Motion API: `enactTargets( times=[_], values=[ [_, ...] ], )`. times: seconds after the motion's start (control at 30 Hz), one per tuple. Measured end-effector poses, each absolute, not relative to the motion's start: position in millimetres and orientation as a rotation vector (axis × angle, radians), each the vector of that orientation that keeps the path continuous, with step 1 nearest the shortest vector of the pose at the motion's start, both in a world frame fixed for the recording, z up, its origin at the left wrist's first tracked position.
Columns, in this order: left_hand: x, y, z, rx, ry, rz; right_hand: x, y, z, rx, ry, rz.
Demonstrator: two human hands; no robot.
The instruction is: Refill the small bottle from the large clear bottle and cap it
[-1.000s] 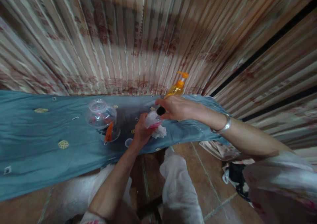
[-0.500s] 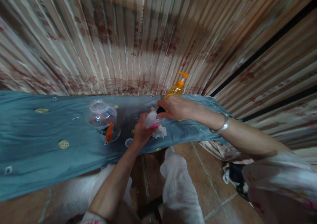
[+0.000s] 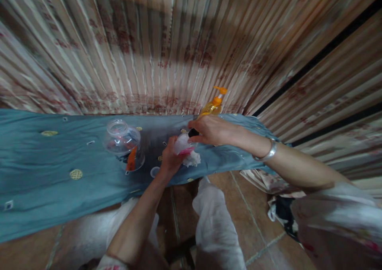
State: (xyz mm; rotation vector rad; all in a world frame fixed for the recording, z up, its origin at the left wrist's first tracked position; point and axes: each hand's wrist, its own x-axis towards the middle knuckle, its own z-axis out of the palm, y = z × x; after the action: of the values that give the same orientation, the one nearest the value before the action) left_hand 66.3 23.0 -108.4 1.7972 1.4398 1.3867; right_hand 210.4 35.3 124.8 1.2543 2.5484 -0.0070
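My left hand (image 3: 172, 157) is closed around a translucent white container (image 3: 181, 142) with a pink part (image 3: 186, 151) along its lower side. Pinched in my right hand (image 3: 207, 129) is a small black object (image 3: 193, 133), held against the container's upper right edge; its kind is too small to make out. White crumpled tissue-like material (image 3: 192, 159) lies just below the container, to the right of my left hand. Behind my right hand stands a yellow pump bottle (image 3: 211, 107), its lower part hidden by the hand.
A clear round jar (image 3: 122, 136) with an orange label stands on the blue-green cloth (image 3: 98, 190) to the left. Close to my left wrist sits a small clear round cap or cup (image 3: 154, 171). A pleated curtain (image 3: 134, 63) hangs along the far edge.
My right hand, with the black object, has shifted very slightly to the left. The container and my left hand stay almost in place.
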Motion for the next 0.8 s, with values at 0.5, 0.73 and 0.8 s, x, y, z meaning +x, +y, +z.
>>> enactTargets(
  times=[0.5,0.73,0.8],
  values=[
    [66.0,22.4,-107.1,1.785,1.447,1.377,209.8,33.2,127.0,1.297,2.487,0.019],
    [67.1,21.2,-106.8,1.795,1.428,1.377,211.4,34.0,122.1,1.304,2.550,-0.005],
    [67.1,21.2,-106.3,1.799,1.427,1.375,211.2,34.0,122.0,1.330,2.519,0.015]
  ],
)
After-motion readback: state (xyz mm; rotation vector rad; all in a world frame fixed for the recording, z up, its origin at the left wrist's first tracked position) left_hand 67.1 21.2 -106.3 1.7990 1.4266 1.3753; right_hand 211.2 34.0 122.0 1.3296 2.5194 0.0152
